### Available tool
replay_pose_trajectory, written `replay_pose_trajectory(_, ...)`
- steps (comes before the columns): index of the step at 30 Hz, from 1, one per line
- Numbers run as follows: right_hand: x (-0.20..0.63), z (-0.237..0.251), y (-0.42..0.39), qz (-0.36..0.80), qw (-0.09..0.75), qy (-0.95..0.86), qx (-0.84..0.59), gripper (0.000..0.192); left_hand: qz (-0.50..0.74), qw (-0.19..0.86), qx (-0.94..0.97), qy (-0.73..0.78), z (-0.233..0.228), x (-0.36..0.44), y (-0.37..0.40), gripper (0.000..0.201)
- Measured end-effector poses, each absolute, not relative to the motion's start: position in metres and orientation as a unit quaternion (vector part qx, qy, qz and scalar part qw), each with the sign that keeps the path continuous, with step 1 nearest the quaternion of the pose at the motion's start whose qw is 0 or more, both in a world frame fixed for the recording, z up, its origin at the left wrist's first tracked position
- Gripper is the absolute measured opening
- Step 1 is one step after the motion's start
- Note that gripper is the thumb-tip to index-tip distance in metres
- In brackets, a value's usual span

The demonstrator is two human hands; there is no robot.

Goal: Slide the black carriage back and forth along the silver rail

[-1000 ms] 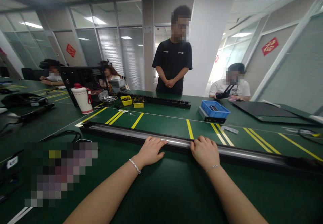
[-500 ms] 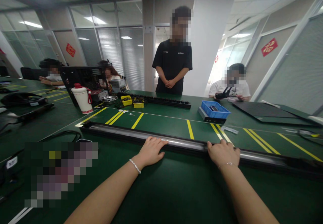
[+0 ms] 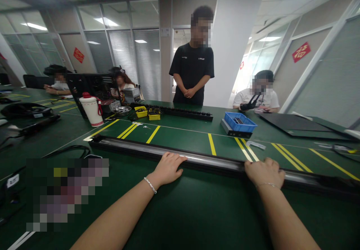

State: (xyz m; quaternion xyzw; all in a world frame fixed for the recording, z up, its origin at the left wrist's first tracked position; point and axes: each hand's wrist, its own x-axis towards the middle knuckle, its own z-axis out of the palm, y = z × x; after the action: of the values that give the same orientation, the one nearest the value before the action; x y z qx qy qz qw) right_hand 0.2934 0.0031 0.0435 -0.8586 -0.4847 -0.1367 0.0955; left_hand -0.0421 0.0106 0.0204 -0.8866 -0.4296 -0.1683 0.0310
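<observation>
A long black bar (image 3: 216, 163) with a glossy, clear-looking strip along its top lies crosswise on the green tabletop. Its right end fades into the dark edge of the view. My left hand (image 3: 168, 168) rests on the bar left of its middle, fingers stretched over the top and thumb apart on the near side. Farther right, my right hand (image 3: 266, 173) is curled over the bar, its fingertips hidden behind the far edge. Both wrists wear thin bracelets.
Beyond the bar stand a white tumbler (image 3: 92, 112), yellow bins (image 3: 141, 111), a black strip of parts (image 3: 185, 112) and a blue tray (image 3: 240, 121). Yellow tape lines (image 3: 212, 144) mark the table. A blurred-out item (image 3: 70, 193) lies left. One person (image 3: 192, 70) stands opposite; several sit.
My right hand has slid to the right along the bar, widening the gap between my hands. My left hand and the bar stay in place. The standing person's head has turned.
</observation>
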Motion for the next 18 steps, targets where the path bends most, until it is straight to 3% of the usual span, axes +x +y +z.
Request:
replay_pose_trajectory(3,0.288,0.047,0.002,-0.177,0.097,-0.511,-0.836,0.049,-0.162,0.032,-0.886,-0.434,0.021,-0.042,0.01,0.043)
replay_pose_trajectory(9,0.3,0.047,0.003,-0.098,0.087,-0.493,-0.86,0.052,-0.162,0.032,-0.886,-0.432,0.021,-0.042,0.01,0.043)
replay_pose_trajectory(18,0.368,0.038,-0.007,-0.073,0.164,-0.417,-0.891,0.05,-0.167,0.03,-0.889,-0.425,0.019,-0.043,0.011,0.044)
